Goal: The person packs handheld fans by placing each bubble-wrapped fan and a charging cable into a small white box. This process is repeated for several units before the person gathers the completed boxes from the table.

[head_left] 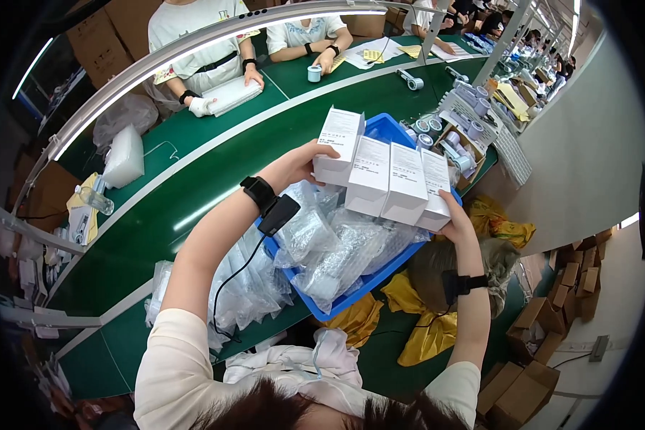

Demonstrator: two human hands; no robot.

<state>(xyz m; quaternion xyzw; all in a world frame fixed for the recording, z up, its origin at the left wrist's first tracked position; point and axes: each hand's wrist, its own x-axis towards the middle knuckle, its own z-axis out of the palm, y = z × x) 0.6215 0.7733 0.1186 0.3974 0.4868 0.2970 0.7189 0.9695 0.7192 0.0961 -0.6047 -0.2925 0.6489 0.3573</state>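
Note:
Between my two hands is a row of several white cartons [406, 179] with small dark print, pressed side by side above the blue bin [401, 269]. My left hand [308, 161] grips the leftmost carton [339, 136], which sits a bit higher than the others. At the other end of the row, my right hand [457, 218] is closed against the rightmost carton [437, 175]. Beneath the cartons, the bin holds clear bubble-wrap bags [340, 251]. More clear plastic bags [247, 294] lie beside the bin on its left.
A green conveyor belt [147, 229] curves past the bin's far side. Across it, one person handles a white stack [230, 97], another a small round device [314, 73]. Pale purple devices [473, 100] crowd the far right. Yellow bags [426, 337] lie near the bin; brown cartons [519, 387] stand lower right.

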